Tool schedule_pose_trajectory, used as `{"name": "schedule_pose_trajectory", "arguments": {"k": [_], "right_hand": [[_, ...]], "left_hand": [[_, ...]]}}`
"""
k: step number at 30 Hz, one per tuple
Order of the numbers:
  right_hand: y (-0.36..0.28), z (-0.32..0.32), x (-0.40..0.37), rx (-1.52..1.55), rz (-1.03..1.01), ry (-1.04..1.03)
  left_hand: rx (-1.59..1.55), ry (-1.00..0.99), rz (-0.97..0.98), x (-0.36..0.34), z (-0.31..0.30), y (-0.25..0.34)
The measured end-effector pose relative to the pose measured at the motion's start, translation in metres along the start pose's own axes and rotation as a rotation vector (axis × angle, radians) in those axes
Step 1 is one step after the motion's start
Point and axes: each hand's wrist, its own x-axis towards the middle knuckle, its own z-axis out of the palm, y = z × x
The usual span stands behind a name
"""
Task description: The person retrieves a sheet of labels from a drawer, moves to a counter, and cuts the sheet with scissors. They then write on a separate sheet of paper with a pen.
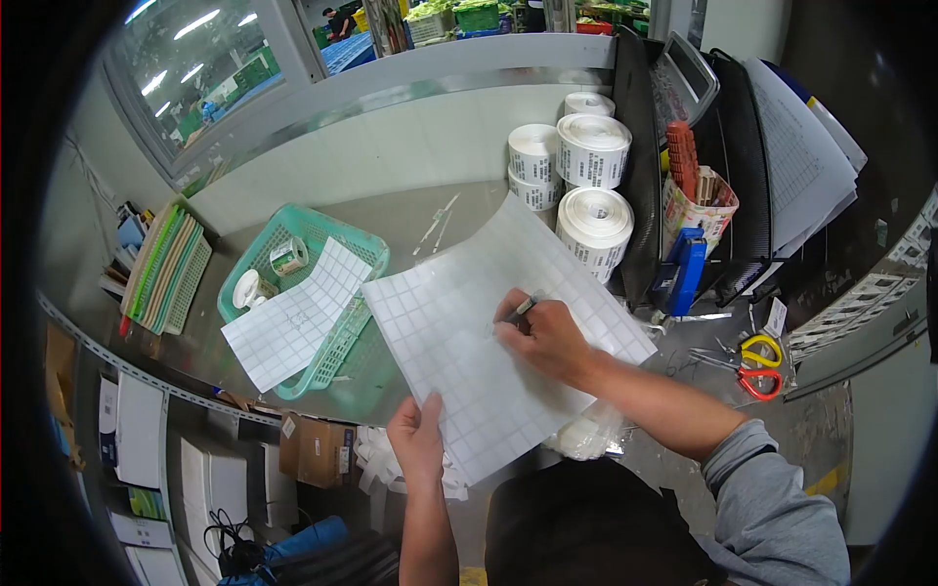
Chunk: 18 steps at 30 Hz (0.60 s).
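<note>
A large white sheet of paper with a faint grid (469, 322) lies slanted in front of me, its far edge curling upward. My left hand (418, 435) grips its near left edge, thumb on top and fingers underneath. My right hand (547, 332) rests on the middle of the sheet, closed around a dark pen (526, 306); the tip is hidden by the fingers. To the left, a smaller gridded sheet (293, 317) lies across a green plastic basket (376, 256). Inside that basket are two small rolls, one of them a tape roll (288, 256).
Label rolls (594, 220) are stacked behind the sheet. At right stand a black file rack (645, 176), a pen cup (699, 210) and a blue stapler-like tool (687, 269). Yellow-handled scissors (760, 350) and a red-handled tool (760, 383) lie nearby. Green trays (176, 269) stand far left.
</note>
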Motion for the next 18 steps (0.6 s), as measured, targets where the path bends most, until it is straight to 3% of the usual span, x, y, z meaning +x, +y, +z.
{"name": "schedule_pose_trajectory", "arguments": {"k": [2, 8, 18], "right_hand": [[0.0005, 0.0, 0.0001, -0.029, -0.083, -0.052], [-0.0019, -0.0009, -0.001, -0.053, -0.003, 0.004], [0.0013, -0.0027, -0.0008, -0.139, -0.044, -0.029]], "left_hand": [[-0.003, 0.0, -0.004, 0.0001, 0.0001, -0.0001], [-0.007, -0.007, -0.015, -0.0004, 0.0007, 0.0024], [0.011, -0.015, -0.014, 0.0004, -0.0013, 0.0001]]}}
